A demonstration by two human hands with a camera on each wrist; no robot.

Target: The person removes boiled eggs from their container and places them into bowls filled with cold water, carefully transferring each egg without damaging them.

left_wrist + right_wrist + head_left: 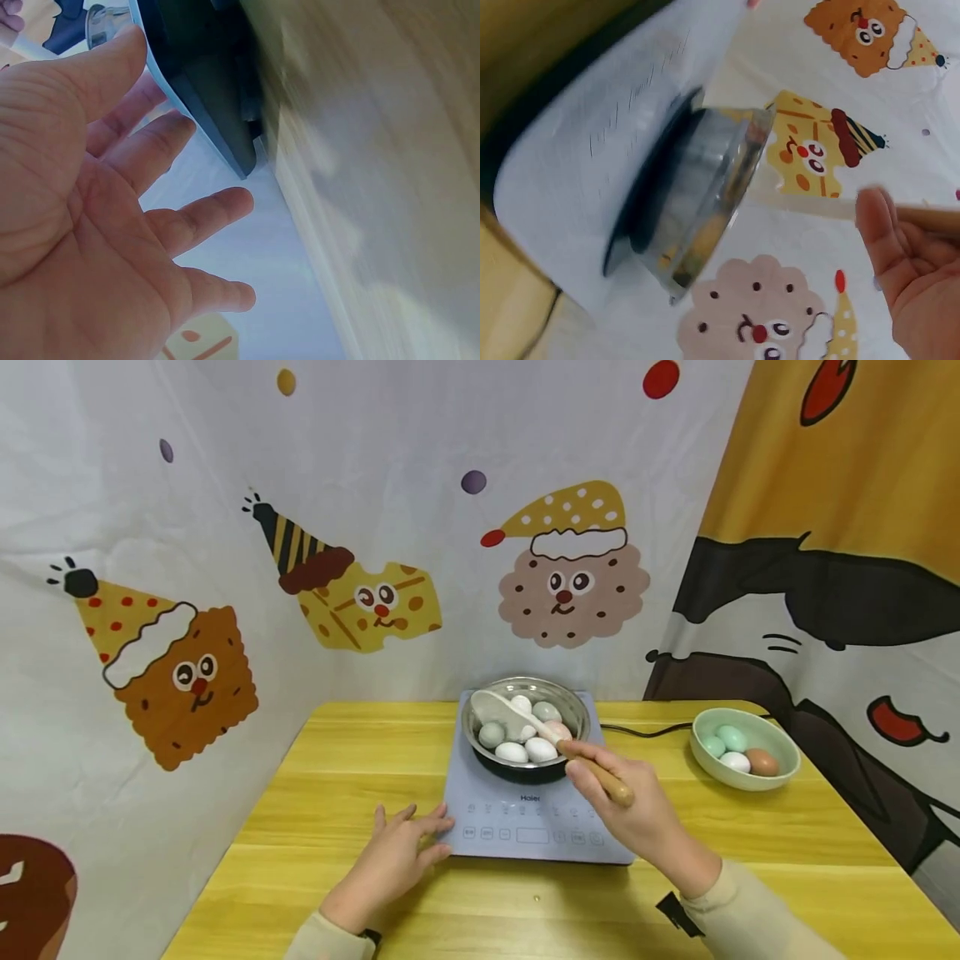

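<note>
My right hand grips the wooden handle of a spatula-like utensil with a pale, broad head; its exact kind is hard to tell. That head lies over the eggs in a metal pan, which stands on a Haier induction cooktop. White, greyish and pinkish eggs fill the pan. Beside the cooktop's left front edge is my left hand, fingers spread, fingertips at the edge. The left wrist view shows its palm and loosely extended fingers holding nothing.
A pale green bowl with several eggs, green, white and brown, stands at the right of the wooden table. A black cord runs behind it from the cooktop. A printed curtain hangs along the back and sides.
</note>
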